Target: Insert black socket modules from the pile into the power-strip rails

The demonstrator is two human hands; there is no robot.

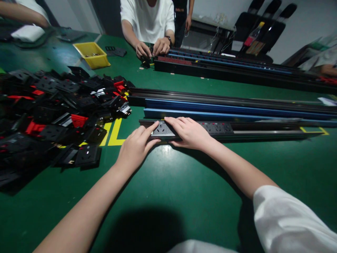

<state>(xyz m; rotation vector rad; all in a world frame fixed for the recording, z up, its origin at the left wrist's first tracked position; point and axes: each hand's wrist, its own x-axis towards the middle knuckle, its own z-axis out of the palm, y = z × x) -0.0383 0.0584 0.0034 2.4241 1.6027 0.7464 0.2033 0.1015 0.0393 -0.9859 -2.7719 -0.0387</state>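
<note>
A long black power strip [242, 136] lies across the green table in front of me, with black socket modules [216, 128] seated in part of its channel. My left hand [134, 144] grips its left end, thumb along the near side and fingers over the top. Just right of it, my right hand [189, 133] lies over the strip, fingers on the sockets and thumb at the near edge. Between both hands a socket module [161, 128] shows in the channel. My right hand hides the sockets beneath it.
Loose black and red socket modules [52, 130] are heaped at the left. Beyond my strip lie blue rails [210, 114] and black rails [184, 93]. A yellow bin [92, 56] holds small parts. Across the table [168, 196], a person in white [147, 24] handles small black parts.
</note>
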